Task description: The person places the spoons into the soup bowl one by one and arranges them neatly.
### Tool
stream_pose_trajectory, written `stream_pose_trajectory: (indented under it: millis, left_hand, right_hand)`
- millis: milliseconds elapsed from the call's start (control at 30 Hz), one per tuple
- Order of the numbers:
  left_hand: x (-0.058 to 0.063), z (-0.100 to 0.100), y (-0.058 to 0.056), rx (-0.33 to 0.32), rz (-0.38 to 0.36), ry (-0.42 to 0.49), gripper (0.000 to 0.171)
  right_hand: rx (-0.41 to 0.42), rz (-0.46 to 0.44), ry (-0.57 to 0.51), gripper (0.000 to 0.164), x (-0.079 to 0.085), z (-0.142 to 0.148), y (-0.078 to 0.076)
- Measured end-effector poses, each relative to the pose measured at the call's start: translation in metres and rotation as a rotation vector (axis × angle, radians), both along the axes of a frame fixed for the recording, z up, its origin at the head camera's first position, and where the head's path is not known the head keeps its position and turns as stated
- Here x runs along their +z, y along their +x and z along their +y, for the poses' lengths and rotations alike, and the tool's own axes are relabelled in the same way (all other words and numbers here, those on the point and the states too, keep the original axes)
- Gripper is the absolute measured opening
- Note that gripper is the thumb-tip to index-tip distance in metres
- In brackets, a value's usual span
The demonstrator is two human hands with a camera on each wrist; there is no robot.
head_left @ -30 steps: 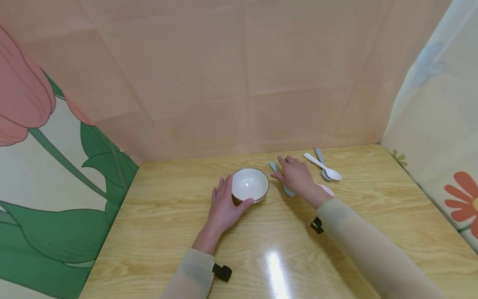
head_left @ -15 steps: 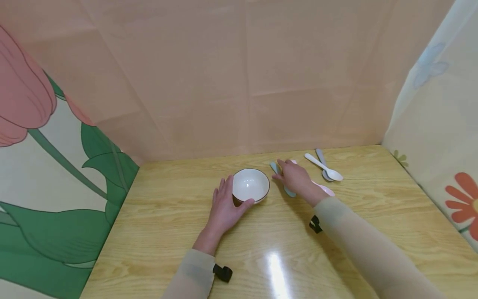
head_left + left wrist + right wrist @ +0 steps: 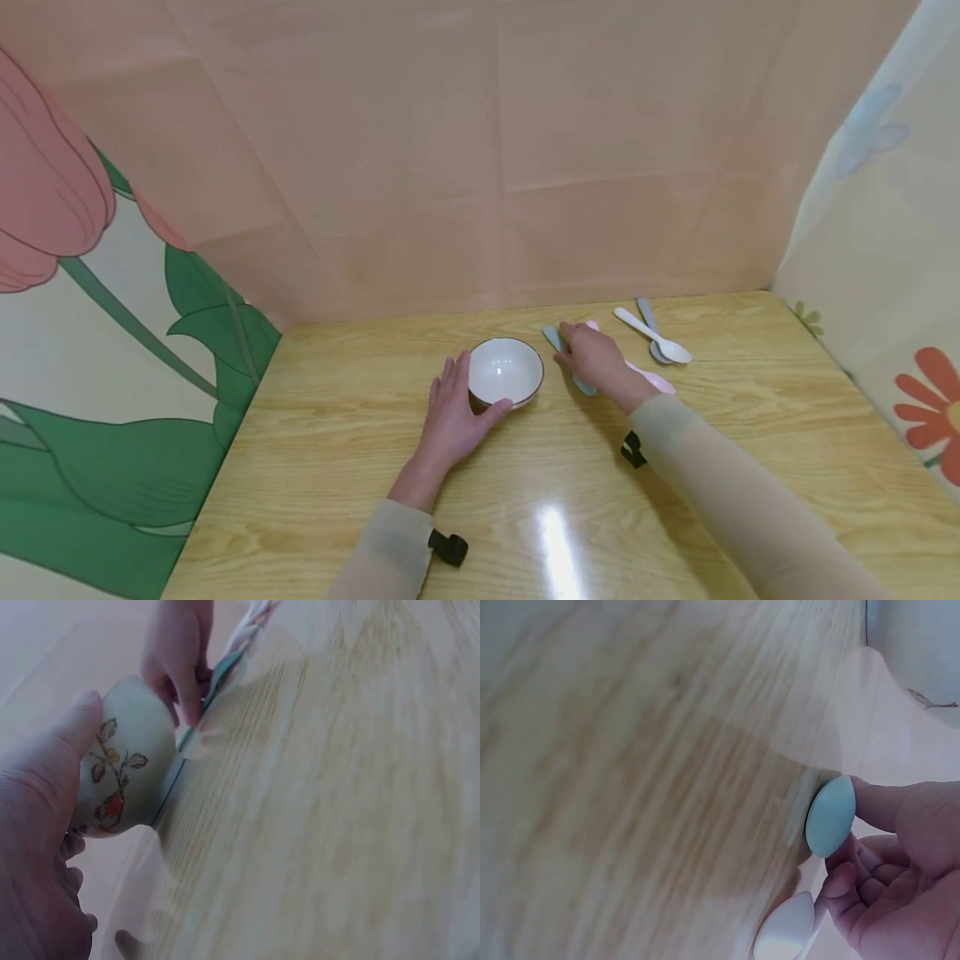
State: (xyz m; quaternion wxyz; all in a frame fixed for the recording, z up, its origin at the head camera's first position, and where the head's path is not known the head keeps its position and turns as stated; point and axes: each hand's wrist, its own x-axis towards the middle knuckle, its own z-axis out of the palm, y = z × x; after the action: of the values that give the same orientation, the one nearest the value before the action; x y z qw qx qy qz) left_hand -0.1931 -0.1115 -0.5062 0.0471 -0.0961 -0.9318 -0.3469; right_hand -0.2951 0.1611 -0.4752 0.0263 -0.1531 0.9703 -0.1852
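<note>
In the head view my left hand (image 3: 453,421) holds a white bowl (image 3: 506,372) with a dark rim, thumb at its near side and fingers along its left. The left wrist view shows painted leaves and a red fruit on the bowl's (image 3: 124,761) outer wall. To the right of the bowl, my right hand (image 3: 600,360) pinches a pale green spoon (image 3: 552,336) lying on the table; its green bowl end (image 3: 832,817) shows beside the thumb in the right wrist view. A pink spoon (image 3: 654,381) lies partly hidden under the right hand.
A white spoon (image 3: 654,335) crosses over a grey-purple spoon (image 3: 645,310) at the back right of the wooden table (image 3: 330,467). A pinkish cloth (image 3: 375,167) hangs behind the table, and flower-printed cloths (image 3: 885,250) stand at both sides.
The right hand's fingers have drawn in and closed on the green spoon, uncovering the end of the pink spoon's handle. The left hand and the bowl stay in place.
</note>
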Motion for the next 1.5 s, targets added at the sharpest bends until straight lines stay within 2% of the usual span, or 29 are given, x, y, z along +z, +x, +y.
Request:
stream_pose_trajectory:
  millis: [133, 267, 433, 467, 500, 667, 733, 900, 1067, 1233, 1500]
  left_hand:
    - [0.001, 0.001, 0.000, -0.001, -0.005, 0.011, 0.115]
    - [0.001, 0.002, 0.000, -0.005, -0.009, 0.026, 0.115]
    - [-0.002, 0.004, -0.004, -0.015, -0.012, 0.013, 0.115]
    - [-0.002, 0.004, -0.004, -0.019, -0.010, 0.009, 0.115]
    - [-0.002, 0.005, -0.005, -0.021, -0.008, 0.006, 0.115]
    - [-0.001, 0.007, -0.005, -0.029, -0.008, 0.015, 0.114]
    - [-0.001, 0.007, -0.005, -0.030, -0.016, 0.014, 0.115]
    - [-0.001, 0.010, -0.004, -0.032, -0.028, 0.006, 0.115]
    - [-0.001, 0.012, -0.005, -0.030, -0.035, 0.008, 0.117]
    - [-0.001, 0.015, -0.005, -0.028, -0.038, 0.006, 0.116]
    - [-0.001, 0.018, -0.003, -0.047, -0.005, 0.024, 0.115]
  right_hand:
    - [0.026, 0.029, -0.001, 0.044, 0.000, 0.001, -0.001]
    - [0.029, 0.046, 0.002, 0.050, -0.001, 0.003, -0.002]
    - [0.026, 0.053, -0.035, 0.031, -0.004, 0.009, -0.008]
    - [0.028, 0.074, -0.032, 0.031, -0.012, 0.013, -0.014]
    - [0.030, 0.089, -0.031, 0.032, -0.017, 0.016, -0.019]
    - [0.010, 0.057, -0.038, 0.058, -0.015, 0.022, -0.018]
    - [-0.005, 0.004, -0.056, 0.061, 0.000, 0.018, -0.007]
    - [-0.034, -0.045, -0.079, 0.066, 0.007, 0.017, -0.002]
    - [-0.056, -0.096, -0.162, 0.071, 0.007, 0.023, -0.001]
    - [-0.053, -0.079, -0.219, 0.076, 0.008, 0.028, -0.002]
    - [-0.043, -0.053, -0.312, 0.077, 0.017, 0.036, 0.001]
